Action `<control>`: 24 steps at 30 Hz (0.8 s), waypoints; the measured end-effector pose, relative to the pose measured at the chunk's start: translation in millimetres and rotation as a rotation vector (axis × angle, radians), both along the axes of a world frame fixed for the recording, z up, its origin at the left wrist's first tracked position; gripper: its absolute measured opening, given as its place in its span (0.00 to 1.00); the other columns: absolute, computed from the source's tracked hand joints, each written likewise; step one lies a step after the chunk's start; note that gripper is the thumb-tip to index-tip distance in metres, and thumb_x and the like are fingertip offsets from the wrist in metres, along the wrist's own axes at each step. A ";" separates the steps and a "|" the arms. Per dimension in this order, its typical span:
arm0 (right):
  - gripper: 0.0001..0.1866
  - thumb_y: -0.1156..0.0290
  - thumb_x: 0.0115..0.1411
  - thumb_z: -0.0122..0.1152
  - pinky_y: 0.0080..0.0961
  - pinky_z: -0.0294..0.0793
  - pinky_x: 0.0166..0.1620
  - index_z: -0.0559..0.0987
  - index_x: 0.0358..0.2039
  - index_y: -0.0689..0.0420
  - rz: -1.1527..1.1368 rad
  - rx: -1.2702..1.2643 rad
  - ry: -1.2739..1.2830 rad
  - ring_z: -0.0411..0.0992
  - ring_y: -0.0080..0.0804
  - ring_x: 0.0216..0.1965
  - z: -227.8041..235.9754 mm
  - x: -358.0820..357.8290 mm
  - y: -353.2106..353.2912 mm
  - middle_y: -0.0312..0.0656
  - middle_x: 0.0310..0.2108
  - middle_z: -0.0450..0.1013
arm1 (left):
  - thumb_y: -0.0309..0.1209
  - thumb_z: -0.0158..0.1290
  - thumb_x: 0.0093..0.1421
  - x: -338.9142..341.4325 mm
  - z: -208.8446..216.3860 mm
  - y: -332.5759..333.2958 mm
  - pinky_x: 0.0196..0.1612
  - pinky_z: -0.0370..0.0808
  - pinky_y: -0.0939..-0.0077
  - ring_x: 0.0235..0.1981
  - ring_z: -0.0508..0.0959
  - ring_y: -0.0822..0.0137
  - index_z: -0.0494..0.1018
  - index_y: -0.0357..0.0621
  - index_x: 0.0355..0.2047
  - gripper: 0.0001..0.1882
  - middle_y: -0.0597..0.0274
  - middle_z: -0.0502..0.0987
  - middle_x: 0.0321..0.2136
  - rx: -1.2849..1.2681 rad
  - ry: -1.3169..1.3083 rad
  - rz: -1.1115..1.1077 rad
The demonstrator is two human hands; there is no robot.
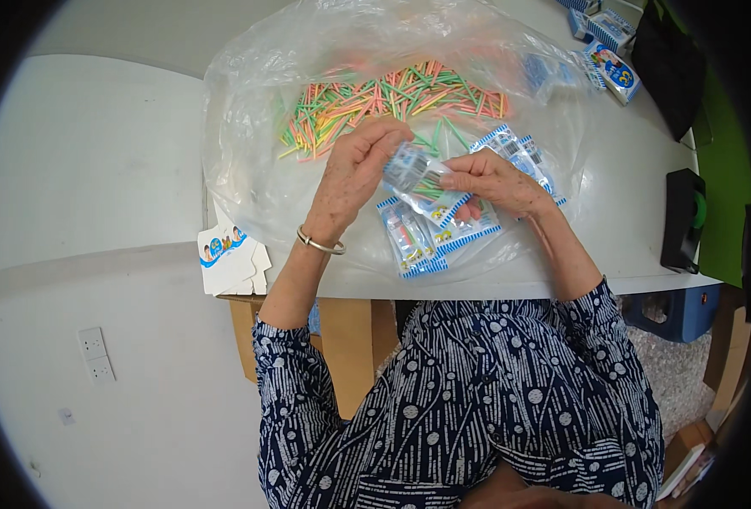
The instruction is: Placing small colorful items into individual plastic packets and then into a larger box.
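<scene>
My left hand [352, 174], with a bangle at its wrist, is closed on the upper end of a small clear packet [415, 176] with blue-and-white striped ends. Green and pink sticks show through its lower part. My right hand [504, 183] grips the packet's right side, thumb on top and fingers beneath. Under and beside the hands lie several similar filled packets [411, 237], and further ones [535, 161] lie beyond my right hand. Past the hands, a loose heap of thin pink, green and yellow sticks [392, 95] rests on a large clear plastic bag [248, 119].
Flat white printed cards [233, 259] lie at the table's near left edge. A black tape dispenser [683, 222] stands at the right. Small blue-and-white boxes [611, 72] and a black bag [671, 64] are at the far right. A white wall panel [87, 187] borders the left.
</scene>
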State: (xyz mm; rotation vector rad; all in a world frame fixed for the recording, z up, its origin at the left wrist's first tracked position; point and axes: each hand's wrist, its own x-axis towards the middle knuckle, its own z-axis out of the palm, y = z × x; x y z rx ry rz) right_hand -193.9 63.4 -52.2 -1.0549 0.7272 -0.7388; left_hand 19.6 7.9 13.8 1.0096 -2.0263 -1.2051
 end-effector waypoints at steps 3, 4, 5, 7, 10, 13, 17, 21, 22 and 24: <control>0.18 0.61 0.64 0.53 0.12 0.68 0.21 0.78 0.42 0.64 -0.038 0.018 -0.065 0.69 0.14 0.17 -1.1 -0.1 0.4 0.34 0.22 0.74 | 0.36 0.47 0.66 0.6 -0.3 -1.4 0.42 0.69 0.81 0.35 0.74 0.75 0.74 0.36 0.43 0.15 0.65 0.78 0.33 0.211 0.043 0.051; 0.19 0.60 0.65 0.52 0.12 0.69 0.22 0.77 0.44 0.64 -0.049 0.026 -0.091 0.69 0.15 0.18 -1.4 0.2 0.2 0.35 0.23 0.75 | 0.37 0.47 0.66 0.3 0.4 -1.6 0.42 0.70 0.80 0.35 0.75 0.74 0.74 0.36 0.43 0.16 0.62 0.78 0.34 0.245 0.080 0.075; 0.19 0.60 0.65 0.52 0.12 0.69 0.22 0.77 0.44 0.64 -0.050 0.027 -0.092 0.69 0.15 0.18 -3.8 0.7 -0.2 0.35 0.23 0.75 | 0.37 0.47 0.66 -2.8 2.3 0.9 0.42 0.70 0.80 0.35 0.75 0.74 0.74 0.36 0.43 0.16 0.62 0.78 0.34 0.245 0.079 0.075; 0.20 0.59 0.65 0.51 0.11 0.70 0.22 0.77 0.45 0.64 -0.061 0.046 -0.119 0.70 0.15 0.19 -8.8 2.0 -1.4 0.36 0.27 0.75 | 0.34 0.46 0.66 -12.5 8.0 7.7 0.38 0.71 0.83 0.33 0.75 0.76 0.73 0.33 0.40 0.14 0.61 0.78 0.31 0.314 0.291 0.221; 0.19 0.60 0.65 0.50 0.12 0.71 0.22 0.76 0.42 0.65 -0.088 0.057 -0.128 0.72 0.17 0.20 -3.3 6.4 0.8 0.37 0.29 0.75 | 0.37 0.44 0.67 -10.7 2.5 7.5 0.44 0.71 0.77 0.38 0.76 0.72 0.73 0.36 0.41 0.15 0.56 0.80 0.36 0.227 0.317 0.238; 0.19 0.60 0.65 0.50 0.12 0.72 0.23 0.76 0.42 0.65 -0.084 0.060 -0.161 0.72 0.17 0.21 -4.7 6.7 1.3 0.36 0.30 0.75 | 0.37 0.43 0.68 -16.8 -0.7 12.6 0.48 0.70 0.77 0.42 0.76 0.70 0.72 0.36 0.44 0.17 0.55 0.79 0.40 0.085 0.259 0.215; 0.19 0.60 0.66 0.50 0.11 0.72 0.23 0.76 0.42 0.65 -0.083 0.079 -0.197 0.72 0.17 0.22 -5.9 8.4 2.2 0.36 0.30 0.75 | 0.34 0.43 0.67 -9.4 -12.8 14.3 0.50 0.69 0.76 0.47 0.73 0.68 0.70 0.34 0.46 0.16 0.58 0.76 0.42 -0.042 0.025 0.150; 0.18 0.61 0.66 0.49 0.14 0.74 0.28 0.75 0.43 0.64 -0.053 0.075 -0.237 0.73 0.19 0.25 -11.0 4.9 -0.6 0.37 0.33 0.75 | 0.33 0.46 0.66 -7.9 -10.9 11.3 0.50 0.68 0.76 0.46 0.72 0.70 0.69 0.34 0.48 0.16 0.59 0.74 0.47 -0.243 0.024 0.176; 0.17 0.61 0.66 0.49 0.15 0.75 0.29 0.75 0.44 0.63 -0.024 0.041 -0.282 0.74 0.19 0.27 -12.7 2.5 -2.3 0.37 0.34 0.75 | 0.32 0.47 0.65 -10.0 -4.0 13.4 0.50 0.68 0.76 0.45 0.72 0.71 0.70 0.34 0.49 0.16 0.59 0.74 0.47 -0.052 0.183 0.240; 0.17 0.62 0.66 0.49 0.16 0.75 0.30 0.75 0.45 0.63 -0.092 0.065 -0.310 0.74 0.19 0.28 -6.7 4.5 1.0 0.38 0.34 0.75 | 0.31 0.50 0.63 -6.0 -2.8 16.5 0.49 0.69 0.77 0.44 0.72 0.73 0.71 0.34 0.47 0.15 0.61 0.75 0.45 0.146 0.223 0.178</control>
